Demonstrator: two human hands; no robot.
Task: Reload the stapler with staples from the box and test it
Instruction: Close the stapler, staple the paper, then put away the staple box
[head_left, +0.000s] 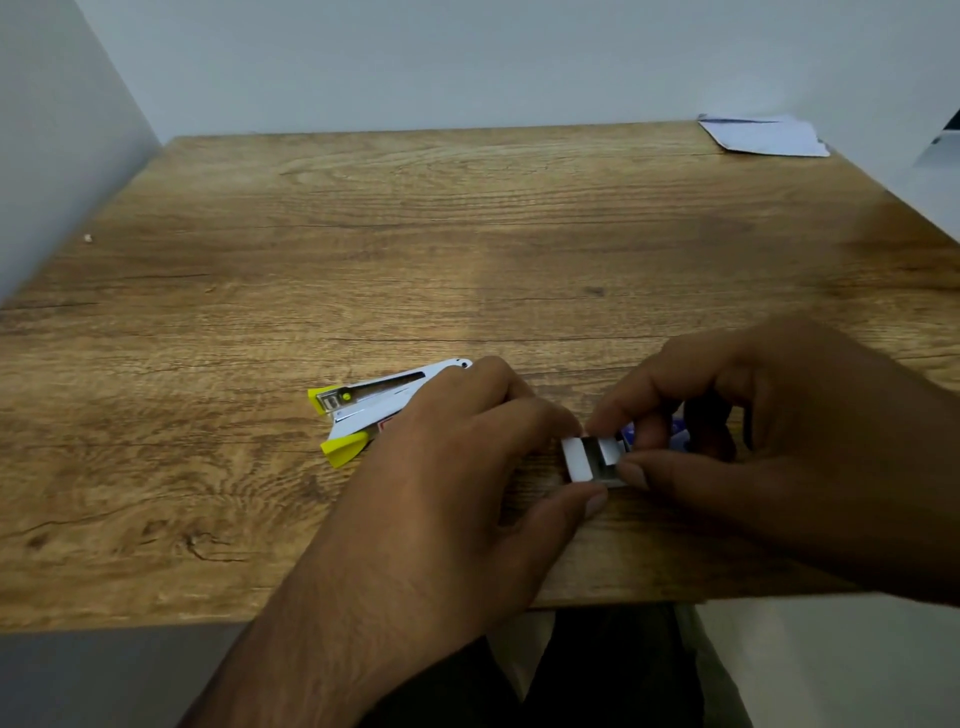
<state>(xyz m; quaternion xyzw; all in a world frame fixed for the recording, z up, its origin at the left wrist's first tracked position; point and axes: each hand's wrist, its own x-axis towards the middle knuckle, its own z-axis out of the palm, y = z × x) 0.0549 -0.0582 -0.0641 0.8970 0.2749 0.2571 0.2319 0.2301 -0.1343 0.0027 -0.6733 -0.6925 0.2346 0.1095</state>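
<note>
Staple box (577, 460): just right of the open stapler (374, 405); I judge it light, crushable card.
Staples (605, 457): brittle strip, I reckon; I'd pinch its long sides.
Left hand (467, 457): pinches the box's tray end.
Right hand (753, 431): pinches the box's other end.

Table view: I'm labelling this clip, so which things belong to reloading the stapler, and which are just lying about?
For the job: stapler, lying open on the table; staple box, pinched between left hand and right hand.
Lying about: papers at the far right corner, untouched, though possibly for the test; small white scrap near the left edge.
</note>
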